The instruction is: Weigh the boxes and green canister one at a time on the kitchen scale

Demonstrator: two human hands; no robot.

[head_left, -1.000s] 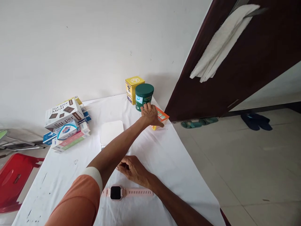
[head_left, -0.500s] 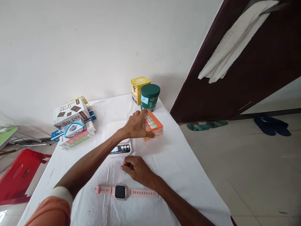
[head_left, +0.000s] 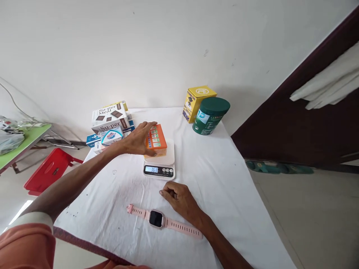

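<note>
My left hand [head_left: 139,140] grips an orange box [head_left: 157,136] by its left side, thumb at the front and fingers at the back. The box is at the plate of a white kitchen scale [head_left: 169,160]; whether it rests on it I cannot tell. The scale's lit display seems to read 363. My right hand [head_left: 179,198] rests on the cloth in front of the scale, fingers curled in, with nothing seen in them. Just left of that hand lies a pink-strapped smartwatch [head_left: 156,219], its screen dark.
Several boxes, a Su-per Meal box [head_left: 109,116] on top, are piled at the back left. A yellow box [head_left: 198,99] and a green tub [head_left: 211,116] stand at the back right. Left of the table are a red chair [head_left: 52,170] and a green table [head_left: 25,144].
My left hand has carried the orange box left, from beside the scale to its plate. My right hand stays curled near the scale. The view has turned left.
</note>
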